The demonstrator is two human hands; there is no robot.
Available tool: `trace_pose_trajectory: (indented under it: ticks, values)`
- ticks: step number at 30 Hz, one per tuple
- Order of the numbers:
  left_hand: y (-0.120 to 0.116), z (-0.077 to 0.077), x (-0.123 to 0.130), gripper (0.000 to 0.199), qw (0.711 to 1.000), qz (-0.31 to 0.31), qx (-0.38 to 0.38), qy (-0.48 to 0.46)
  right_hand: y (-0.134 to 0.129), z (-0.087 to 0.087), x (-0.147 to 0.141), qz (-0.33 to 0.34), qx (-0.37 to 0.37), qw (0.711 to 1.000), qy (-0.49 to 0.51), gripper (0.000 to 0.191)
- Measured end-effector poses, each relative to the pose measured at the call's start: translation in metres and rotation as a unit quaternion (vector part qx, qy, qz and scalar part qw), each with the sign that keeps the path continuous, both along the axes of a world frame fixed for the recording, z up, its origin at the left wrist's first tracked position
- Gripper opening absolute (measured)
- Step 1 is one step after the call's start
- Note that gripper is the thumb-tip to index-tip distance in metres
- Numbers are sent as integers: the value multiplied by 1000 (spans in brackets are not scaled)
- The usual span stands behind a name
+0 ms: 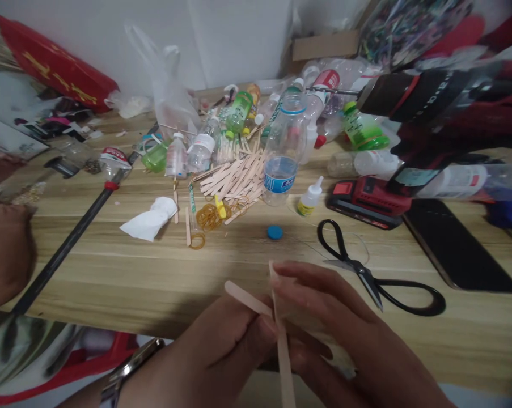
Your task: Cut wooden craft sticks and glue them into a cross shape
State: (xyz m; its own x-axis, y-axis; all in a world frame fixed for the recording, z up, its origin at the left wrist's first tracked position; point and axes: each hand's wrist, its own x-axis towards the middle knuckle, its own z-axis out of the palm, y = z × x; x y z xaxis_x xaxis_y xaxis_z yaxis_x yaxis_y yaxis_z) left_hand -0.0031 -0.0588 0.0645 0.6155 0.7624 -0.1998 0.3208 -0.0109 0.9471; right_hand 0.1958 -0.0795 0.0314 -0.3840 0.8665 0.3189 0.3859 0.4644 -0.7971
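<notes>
My left hand (pixel 238 351), with a watch at the wrist, is closed on wooden craft sticks. One short craft stick (pixel 247 297) points up and left from between thumb and fingers. A longer craft stick (pixel 284 362) runs nearly upright, crossing the first at my left thumb. My right hand (pixel 345 323) is around the longer stick, its fingertips against the upper end; part of its grip is hidden. Beyond the hands lie a blue bottle cap (pixel 275 232) and black-handled scissors (pixel 362 272) with spread blades.
A pile of craft sticks (pixel 238 175), rubber bands (pixel 208 217) and a small glue bottle (pixel 310 197) lie ahead. A cut plastic bottle (pixel 283 147) stands nearby. At right are a drill (pixel 375 198) and a phone (pixel 460 243). A dark rod (pixel 68 243) crosses the left.
</notes>
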Motion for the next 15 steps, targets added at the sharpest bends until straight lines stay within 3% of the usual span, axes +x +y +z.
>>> trace_pose_trajectory:
  ticks: [6,10,15]
  values:
    - [6,-13,-4,50,993,-75,-74,-59,18,12,7,87,-21,996,11,23]
    - [6,-19,-7,35,980,-11,-175,-97,20,12,7,54,-23,998,4,12]
    - [-5,-17,-4,26,994,103,-30,12,7,6,-4,7,-125,992,2,12]
